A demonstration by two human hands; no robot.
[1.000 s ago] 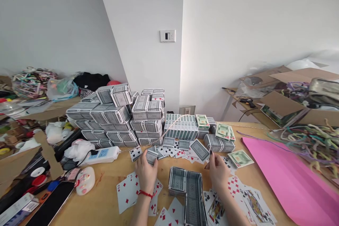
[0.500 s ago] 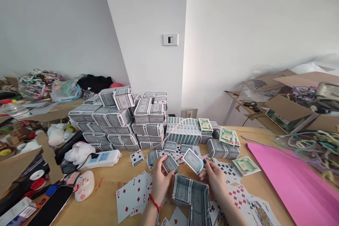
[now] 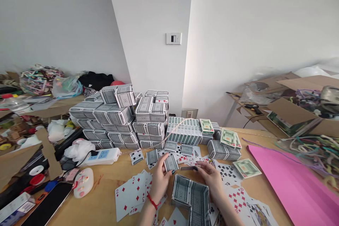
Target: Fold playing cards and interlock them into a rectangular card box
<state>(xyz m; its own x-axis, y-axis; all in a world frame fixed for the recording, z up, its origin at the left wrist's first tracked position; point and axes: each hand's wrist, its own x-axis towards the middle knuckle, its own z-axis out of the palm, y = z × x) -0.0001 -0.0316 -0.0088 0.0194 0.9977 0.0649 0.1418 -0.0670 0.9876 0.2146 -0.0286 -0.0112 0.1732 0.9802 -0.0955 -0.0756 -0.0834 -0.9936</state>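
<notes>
My left hand (image 3: pixel 162 174) pinches a grey-backed folded card (image 3: pixel 171 162), its patterned back facing up. To its right, my right hand (image 3: pixel 208 173) holds a second card (image 3: pixel 188 168), turned nearly edge-on so only a thin strip shows. Just below both hands sits an L-shaped open box (image 3: pixel 200 194) made of patterned cards, with its hollow compartments facing up. Loose face-up cards (image 3: pixel 131 194) lie left of the box, and more cards (image 3: pixel 237 197) spread to the right under my right forearm.
Stacked card blocks (image 3: pixel 119 116) stand at the back left, beside a row of card packs (image 3: pixel 184 130). A white power strip (image 3: pixel 102 157) and a phone (image 3: pixel 49 206) lie left. Pink paper (image 3: pixel 278 183) and a cardboard box (image 3: pixel 299 113) are on the right.
The card in my right hand has tipped from showing its patterned back to nearly edge-on. My right fingers have moved over its top edge. The left card has turned slightly.
</notes>
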